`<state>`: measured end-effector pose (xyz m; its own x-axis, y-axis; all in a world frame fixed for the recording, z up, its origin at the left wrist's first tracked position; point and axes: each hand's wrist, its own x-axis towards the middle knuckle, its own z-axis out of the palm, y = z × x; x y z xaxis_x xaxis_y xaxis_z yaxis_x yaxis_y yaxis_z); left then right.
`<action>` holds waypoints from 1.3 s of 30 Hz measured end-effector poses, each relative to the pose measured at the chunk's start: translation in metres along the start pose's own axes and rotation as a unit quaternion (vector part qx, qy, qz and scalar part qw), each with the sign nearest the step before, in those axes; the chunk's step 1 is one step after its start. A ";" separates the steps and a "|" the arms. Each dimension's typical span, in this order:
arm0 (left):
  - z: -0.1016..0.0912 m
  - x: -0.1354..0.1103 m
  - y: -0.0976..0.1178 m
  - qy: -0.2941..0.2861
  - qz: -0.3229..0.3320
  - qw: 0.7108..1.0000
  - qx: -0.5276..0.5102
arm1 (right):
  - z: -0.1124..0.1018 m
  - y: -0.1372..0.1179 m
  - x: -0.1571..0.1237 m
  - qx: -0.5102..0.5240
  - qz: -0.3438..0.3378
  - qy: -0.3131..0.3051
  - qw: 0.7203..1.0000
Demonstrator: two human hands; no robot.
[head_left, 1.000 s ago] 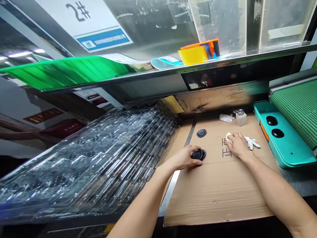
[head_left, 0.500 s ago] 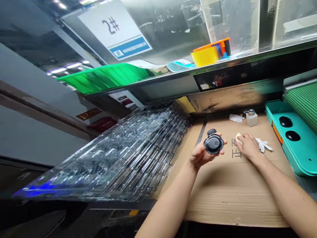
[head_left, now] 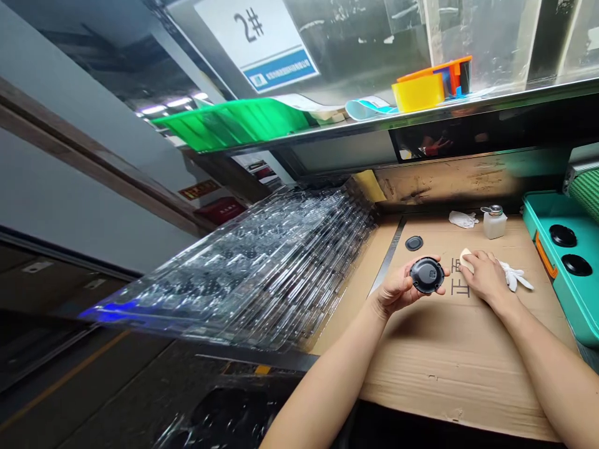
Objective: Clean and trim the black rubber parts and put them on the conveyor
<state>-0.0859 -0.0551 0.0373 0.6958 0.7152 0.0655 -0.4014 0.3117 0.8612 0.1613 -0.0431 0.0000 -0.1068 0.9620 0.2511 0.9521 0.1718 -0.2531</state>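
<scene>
My left hand (head_left: 397,292) holds a round black plastic cover (head_left: 427,275) by its edge, above the cardboard sheet (head_left: 421,368). The cover's face, with small lugs around the rim, is turned up toward me. My right hand (head_left: 486,274) rests on the cardboard, its fingers closed around a cream-coloured pad (head_left: 465,259), mostly hidden under them. A second black round part (head_left: 414,243) lies flat on the cardboard beyond my left hand. Just right of my right hand lies a white glove (head_left: 517,277).
Stacked clear plastic trays (head_left: 262,262) fill the left side. At the back stand a small lidded bottle (head_left: 495,223) and a crumpled white cloth (head_left: 463,219). A teal case (head_left: 584,318) with two black discs borders the right. A shelf above holds a green bin (head_left: 243,121).
The view has swung left and down, so the scene sits further right. Both hands keep their holds; the loose black part now shows clear of the held cover.
</scene>
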 end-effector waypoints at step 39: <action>0.008 -0.002 0.006 0.017 -0.002 0.999 0.032 | -0.001 -0.001 0.000 0.009 0.002 0.000 1.000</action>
<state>-0.0850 -0.0594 0.0464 0.6760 0.7355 0.0446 -0.3582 0.2751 0.8922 0.1602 -0.0434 0.0011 -0.1024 0.9627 0.2505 0.9471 0.1713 -0.2715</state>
